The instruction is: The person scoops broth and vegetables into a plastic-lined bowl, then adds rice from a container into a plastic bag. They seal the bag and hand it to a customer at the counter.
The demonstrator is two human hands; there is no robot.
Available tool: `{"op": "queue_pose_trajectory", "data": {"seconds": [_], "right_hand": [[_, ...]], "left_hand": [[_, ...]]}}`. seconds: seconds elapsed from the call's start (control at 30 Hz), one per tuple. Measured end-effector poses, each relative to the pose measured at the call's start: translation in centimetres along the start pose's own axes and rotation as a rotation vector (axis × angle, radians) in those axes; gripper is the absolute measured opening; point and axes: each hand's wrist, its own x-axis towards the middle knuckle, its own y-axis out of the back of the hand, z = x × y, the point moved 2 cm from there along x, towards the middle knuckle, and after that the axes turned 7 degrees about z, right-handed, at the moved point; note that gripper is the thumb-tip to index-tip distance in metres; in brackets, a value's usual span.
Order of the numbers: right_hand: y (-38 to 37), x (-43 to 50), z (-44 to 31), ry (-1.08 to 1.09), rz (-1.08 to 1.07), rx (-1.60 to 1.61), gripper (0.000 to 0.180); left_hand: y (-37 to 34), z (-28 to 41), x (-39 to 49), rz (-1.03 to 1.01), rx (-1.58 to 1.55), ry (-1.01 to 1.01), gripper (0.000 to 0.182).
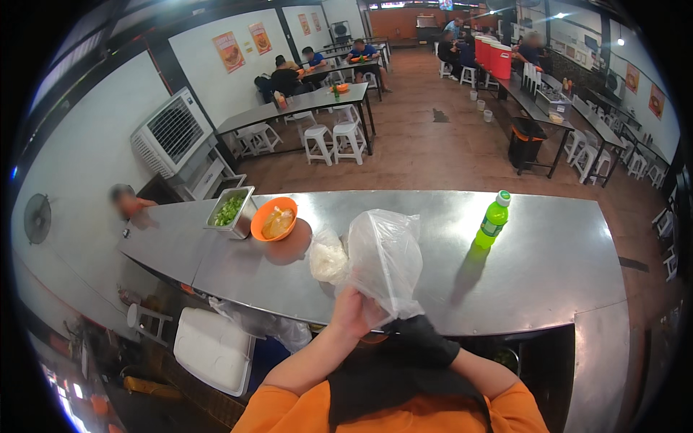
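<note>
A clear plastic bag [385, 254], puffed out and seemingly without contents, is held over the metal counter [520, 281]. My bare left hand [354, 311] grips its lower left side. My right hand [419, 335], in a black glove, is against the bag's lower right edge; its fingers are hidden. Just left of this bag sits a knotted plastic bag of white rice [328, 261]. Farther left, an orange bowl [257, 223] contains a plastic bag of yellowish-brown liquid [278, 222]. Beside the bowl stands a metal container [243, 219] of chopped green onions [229, 211].
A green drink bottle [492, 222] stands upright on the counter's right. At the far left end, a person [125, 201] leans near the counter edge. Below on the left is a white cooler lid [212, 346]. Dining tables [303, 108] and white stools [349, 135] lie beyond.
</note>
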Motion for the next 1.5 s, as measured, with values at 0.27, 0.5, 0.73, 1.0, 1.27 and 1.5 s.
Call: {"op": "queue_pose_trajectory", "data": {"seconds": [0.27, 0.5, 0.73, 1.0, 1.27, 1.5], "right_hand": [[4.8, -1.5, -0.4, -0.413, 0.100, 0.265, 0.026], [8.9, 1.3, -2.2, -0.312, 0.511, 0.416, 0.023], [10.4, 5.9, -6.9, -0.321, 0.304, 0.379, 0.031], [13.2, 8.8, -11.7, -0.258, 0.259, 0.138, 0.038], [11.4, 9.8, -10.9, 0.044, 0.015, -0.410, 0.039], [11.6, 7.3, -10.1, 0.322, 0.161, -0.616, 0.058]], "left_hand": [[2.5, 0.5, -1.7, 0.455, 0.040, -0.143, 0.032], [0.3, 0.1, -3.1, 0.355, 0.276, -0.051, 0.039], [-2.8, 0.1, -2.3, 0.299, 0.650, 0.064, 0.034], [-7.9, 6.2, -6.7, -0.817, 2.673, -0.266, 0.025], [-12.7, 6.6, -5.4, -1.136, 2.215, -0.569, 0.022], [-11.1, -1.8, 0.2, -0.689, 1.794, -0.169, 0.039]]}}
